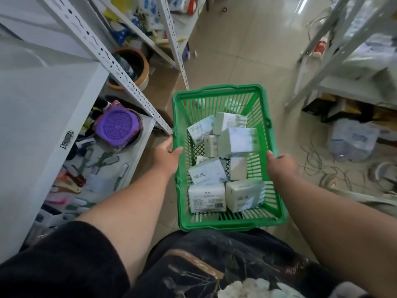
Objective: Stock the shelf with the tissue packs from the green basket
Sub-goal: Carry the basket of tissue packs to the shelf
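A green plastic basket (223, 224) hangs in front of me over the floor, held from both sides. My left hand (166, 155) grips its left rim, thumb over the edge. On the right rim my right hand (279, 165) holds on the same way. Inside lie several white and pale green tissue packs (207, 196), loosely piled across the basket's bottom. The white metal shelf unit (43, 108) stands close on my left, its top board blank and pale.
The lower shelf board (120, 168) on the left carries a purple round lid, scissors, combs and small goods. A brown pot (133, 67) sits on the floor behind. On the right stand another rack (343, 82), a pack of water bottles (354, 140) and loose cables.
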